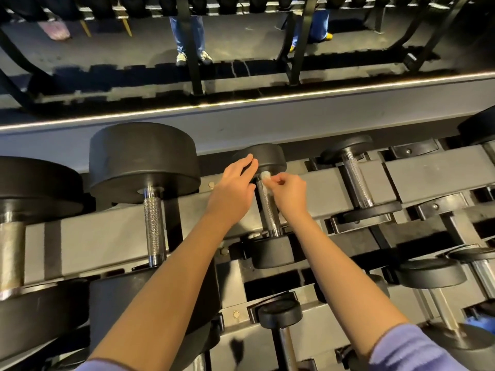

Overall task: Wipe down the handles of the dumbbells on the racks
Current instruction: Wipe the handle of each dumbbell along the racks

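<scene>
A small dumbbell lies across the top rack rail in the middle, its knurled steel handle (268, 210) running toward me between two black heads. My right hand (288, 194) pinches a small white wipe (265, 175) against the far end of that handle. My left hand (232, 191) reaches over the far head (270, 156) with straight fingers touching its rim. A large dumbbell with a knurled handle (154, 226) sits to the left. Another small dumbbell's handle (357, 183) is to the right.
The grey rack rail (428, 170) runs across the view, with more dumbbells (280, 314) on the lower tier near me. A mirror behind the rack reflects racks and people's legs (187, 36). A very large dumbbell (16, 210) sits at the far left.
</scene>
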### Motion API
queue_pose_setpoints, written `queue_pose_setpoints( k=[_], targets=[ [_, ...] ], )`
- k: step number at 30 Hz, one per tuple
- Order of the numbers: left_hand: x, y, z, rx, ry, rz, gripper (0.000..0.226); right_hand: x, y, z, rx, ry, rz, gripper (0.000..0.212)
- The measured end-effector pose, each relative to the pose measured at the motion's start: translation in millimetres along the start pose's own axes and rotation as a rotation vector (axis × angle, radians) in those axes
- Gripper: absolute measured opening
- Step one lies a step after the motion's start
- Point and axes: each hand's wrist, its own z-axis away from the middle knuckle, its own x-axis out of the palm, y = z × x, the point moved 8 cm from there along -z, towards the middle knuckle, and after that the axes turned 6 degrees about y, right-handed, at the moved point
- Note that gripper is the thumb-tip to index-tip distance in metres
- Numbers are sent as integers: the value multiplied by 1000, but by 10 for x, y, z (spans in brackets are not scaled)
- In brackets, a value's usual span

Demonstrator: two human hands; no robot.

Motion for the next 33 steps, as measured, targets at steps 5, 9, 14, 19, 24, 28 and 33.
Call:
queue_pose_setpoints(
  k=[5,9,14,19,24,28,33],
  targets=[
    [-7,-18,0,25,-5,14,53,-65,190,214,41,-173,159,17],
    [18,-41,9,48,-4,28,54,-151,371,422,107,-285,260,25],
    [30,-63,7,81,3,48,53,-117,292,393,80,-137,191,19],
    [24,-68,-6,87,3,51,53,-36,13,122,32,37,38,20],
    [14,-53,-2,100,13,61,53,8,72,71,46,30,6,20],
    [19,-59,7,81,7,65,54,-51,239,254,77,-77,63,20],
    [64,-59,5,11,-83,51,56,-138,359,467,61,-199,240,7]
  ],
)
